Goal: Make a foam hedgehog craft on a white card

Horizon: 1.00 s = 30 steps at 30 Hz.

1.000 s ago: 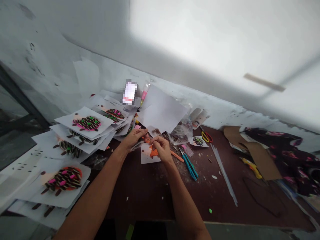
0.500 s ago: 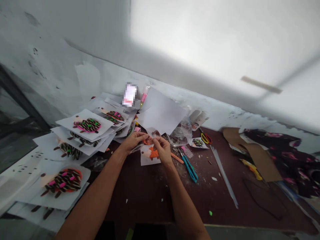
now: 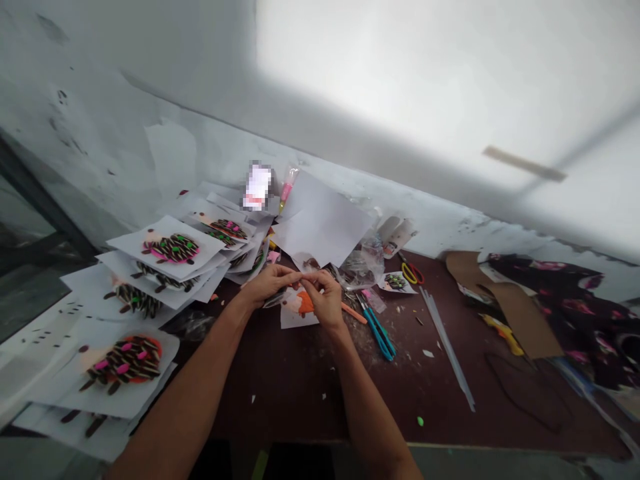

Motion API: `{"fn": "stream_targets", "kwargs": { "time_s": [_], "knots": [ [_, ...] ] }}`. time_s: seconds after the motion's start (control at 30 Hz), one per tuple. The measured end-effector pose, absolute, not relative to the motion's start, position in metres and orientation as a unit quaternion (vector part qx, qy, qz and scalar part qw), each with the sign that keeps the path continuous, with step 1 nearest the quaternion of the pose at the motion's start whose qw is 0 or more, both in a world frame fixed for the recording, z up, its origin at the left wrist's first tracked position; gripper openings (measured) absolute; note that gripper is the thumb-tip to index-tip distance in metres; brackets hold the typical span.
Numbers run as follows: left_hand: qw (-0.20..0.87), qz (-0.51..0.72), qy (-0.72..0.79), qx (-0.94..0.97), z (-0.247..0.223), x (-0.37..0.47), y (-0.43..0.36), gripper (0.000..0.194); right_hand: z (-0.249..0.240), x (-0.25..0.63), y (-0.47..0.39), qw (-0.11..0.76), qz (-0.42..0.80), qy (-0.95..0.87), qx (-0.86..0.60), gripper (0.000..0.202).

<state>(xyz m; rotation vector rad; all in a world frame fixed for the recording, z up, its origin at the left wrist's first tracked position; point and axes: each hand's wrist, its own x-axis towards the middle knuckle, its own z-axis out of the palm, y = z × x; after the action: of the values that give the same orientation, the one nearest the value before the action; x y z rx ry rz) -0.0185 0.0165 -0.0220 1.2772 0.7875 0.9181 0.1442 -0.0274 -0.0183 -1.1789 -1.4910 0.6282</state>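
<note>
My left hand (image 3: 270, 283) is closed, its fingertips pinched together. A strip of clear plastic (image 3: 273, 300) pokes out beneath it. Against those fingertips, my right hand (image 3: 326, 297) is pinched shut too; whatever sits between the two hands is hidden by the fingers. Just under the hands lies a white card (image 3: 295, 321) bearing an orange hedgehog shape (image 3: 305, 304) with a pale snout, partly covered by my right hand. An orange stick-like tool (image 3: 354, 313) rests right of my right hand, beside teal-handled scissors (image 3: 381, 337).
Paper sheets with striped clay hedgehogs (image 3: 173, 248) are stacked at the left. Blank white paper (image 3: 325, 217) and a lit phone (image 3: 258, 187) stand at the back. Red-and-yellow scissors (image 3: 413, 273), a small hedgehog card (image 3: 397, 283), clear sticks (image 3: 450, 353) and cardboard (image 3: 525, 320) lie right.
My fingertips have come closer together, and the orange bit seen between them earlier is now hidden. The view has shifted slightly; the things on the table stay put.
</note>
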Motion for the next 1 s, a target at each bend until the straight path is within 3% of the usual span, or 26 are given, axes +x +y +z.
{"fn": "stream_targets", "kwargs": {
  "time_s": [0.47,0.67,0.83,1.0],
  "knots": [
    [0.619,0.386,0.365,0.579,-0.027,-0.019,0.018,0.040,-0.018,0.143,-0.032,0.466,0.147,-0.701,-0.519,0.013],
    [0.621,0.404,0.363,0.566,-0.023,-0.016,0.016,0.034,-0.018,0.144,-0.032,0.493,0.070,-0.678,-0.541,0.011],
    [0.655,0.455,0.363,0.482,-0.019,-0.022,0.017,0.038,-0.011,0.152,-0.030,0.556,0.103,-0.634,-0.528,0.014],
    [0.689,0.480,0.325,0.435,-0.015,-0.030,0.020,0.038,-0.011,0.140,-0.034,0.486,0.202,-0.709,-0.470,0.015]
  ]
}}
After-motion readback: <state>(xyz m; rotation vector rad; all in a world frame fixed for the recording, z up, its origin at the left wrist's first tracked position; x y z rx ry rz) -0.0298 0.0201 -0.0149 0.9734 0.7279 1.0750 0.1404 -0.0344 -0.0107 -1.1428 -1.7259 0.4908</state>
